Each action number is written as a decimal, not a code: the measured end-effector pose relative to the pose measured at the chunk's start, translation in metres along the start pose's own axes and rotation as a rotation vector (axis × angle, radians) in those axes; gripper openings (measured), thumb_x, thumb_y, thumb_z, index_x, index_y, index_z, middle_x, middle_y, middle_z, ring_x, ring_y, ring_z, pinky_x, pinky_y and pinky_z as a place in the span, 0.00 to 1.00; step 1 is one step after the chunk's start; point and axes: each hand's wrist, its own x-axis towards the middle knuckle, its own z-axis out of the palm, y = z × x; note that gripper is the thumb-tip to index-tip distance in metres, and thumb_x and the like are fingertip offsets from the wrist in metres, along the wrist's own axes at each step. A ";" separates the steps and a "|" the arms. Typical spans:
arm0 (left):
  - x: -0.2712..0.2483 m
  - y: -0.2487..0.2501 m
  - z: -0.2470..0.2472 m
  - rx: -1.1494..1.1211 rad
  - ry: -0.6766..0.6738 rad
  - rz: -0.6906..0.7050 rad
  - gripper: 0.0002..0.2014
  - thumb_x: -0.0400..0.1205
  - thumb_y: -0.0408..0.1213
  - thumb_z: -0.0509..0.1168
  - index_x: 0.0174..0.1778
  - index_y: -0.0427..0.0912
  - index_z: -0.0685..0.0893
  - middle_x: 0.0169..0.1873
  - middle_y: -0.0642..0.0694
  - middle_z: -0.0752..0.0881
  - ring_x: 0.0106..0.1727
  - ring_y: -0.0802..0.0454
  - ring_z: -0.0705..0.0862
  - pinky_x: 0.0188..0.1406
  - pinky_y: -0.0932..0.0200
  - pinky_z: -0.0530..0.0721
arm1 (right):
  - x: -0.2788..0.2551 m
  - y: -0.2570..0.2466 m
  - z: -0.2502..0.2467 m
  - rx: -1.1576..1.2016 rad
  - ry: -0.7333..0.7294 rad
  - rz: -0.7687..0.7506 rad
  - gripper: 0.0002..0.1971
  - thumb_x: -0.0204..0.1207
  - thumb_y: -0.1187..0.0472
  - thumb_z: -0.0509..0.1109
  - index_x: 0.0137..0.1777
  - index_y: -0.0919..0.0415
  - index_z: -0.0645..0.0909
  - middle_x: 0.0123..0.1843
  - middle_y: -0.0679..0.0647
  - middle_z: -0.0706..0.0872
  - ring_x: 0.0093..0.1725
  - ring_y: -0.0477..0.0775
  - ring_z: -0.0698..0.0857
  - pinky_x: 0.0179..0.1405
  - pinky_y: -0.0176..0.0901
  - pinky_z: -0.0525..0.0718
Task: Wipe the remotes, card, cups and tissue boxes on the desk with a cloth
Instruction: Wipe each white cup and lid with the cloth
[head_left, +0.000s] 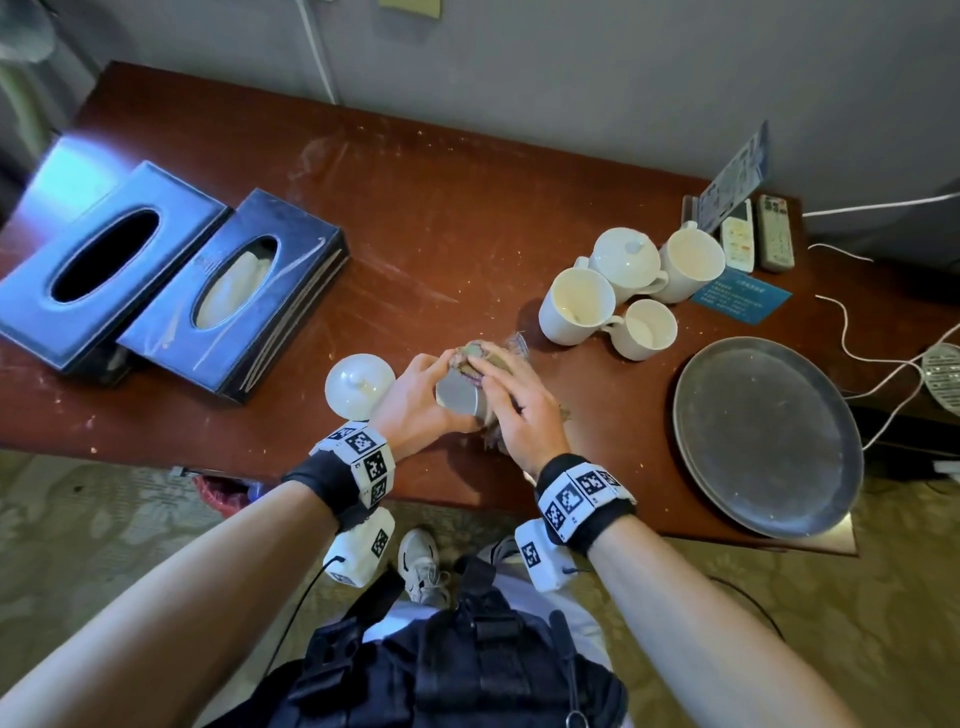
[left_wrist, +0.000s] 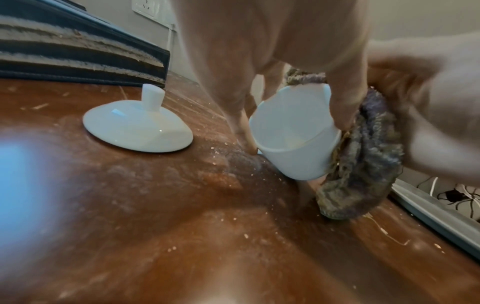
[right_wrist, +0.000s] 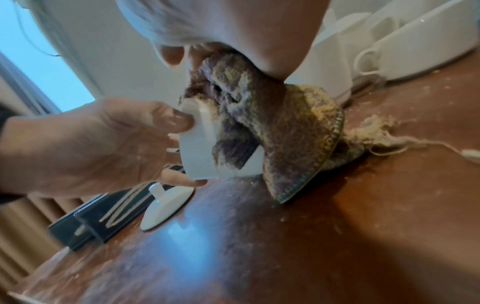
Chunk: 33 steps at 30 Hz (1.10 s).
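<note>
My left hand (head_left: 431, 379) grips a white cup (head_left: 460, 397) tilted on its side just above the desk, base toward me. In the left wrist view the thumb lies on the cup (left_wrist: 293, 139) rim. My right hand (head_left: 501, 387) holds a brown and purple cloth (head_left: 488, 356) bunched against the cup's side and rim. The cloth (right_wrist: 259, 123) hangs down to the desk. The cup's white lid (head_left: 359, 384) lies left of my hands. Two dark tissue boxes (head_left: 228, 296) sit at the left. Two remotes (head_left: 756, 239) and a blue card (head_left: 740, 300) lie at the back right.
Several white cups (head_left: 618, 291) cluster right of my hands, one with its lid on. A round grey tray (head_left: 763, 436) overhangs the desk's front right edge. A standing leaflet (head_left: 735, 176) and white cables (head_left: 857, 332) are at the far right. The brown desk (head_left: 441, 218) is dusty.
</note>
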 end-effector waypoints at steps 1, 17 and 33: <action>0.000 -0.001 0.001 0.006 -0.008 -0.005 0.44 0.69 0.49 0.81 0.81 0.51 0.69 0.65 0.50 0.73 0.64 0.51 0.77 0.58 0.60 0.76 | 0.000 -0.001 0.000 0.032 0.003 0.026 0.16 0.86 0.56 0.60 0.69 0.51 0.83 0.74 0.41 0.77 0.78 0.41 0.70 0.81 0.42 0.63; 0.002 0.007 -0.004 0.010 -0.057 -0.071 0.51 0.71 0.56 0.79 0.87 0.50 0.59 0.68 0.49 0.71 0.66 0.50 0.75 0.64 0.56 0.76 | 0.001 -0.001 0.002 0.114 0.179 0.243 0.12 0.81 0.62 0.70 0.61 0.53 0.89 0.69 0.45 0.84 0.72 0.41 0.77 0.77 0.39 0.71; 0.004 0.013 -0.009 0.033 -0.096 -0.086 0.50 0.71 0.53 0.79 0.86 0.48 0.61 0.63 0.48 0.70 0.63 0.48 0.75 0.57 0.56 0.77 | -0.001 -0.007 0.003 0.113 0.146 0.238 0.11 0.79 0.64 0.73 0.59 0.55 0.89 0.66 0.49 0.86 0.72 0.41 0.79 0.75 0.35 0.71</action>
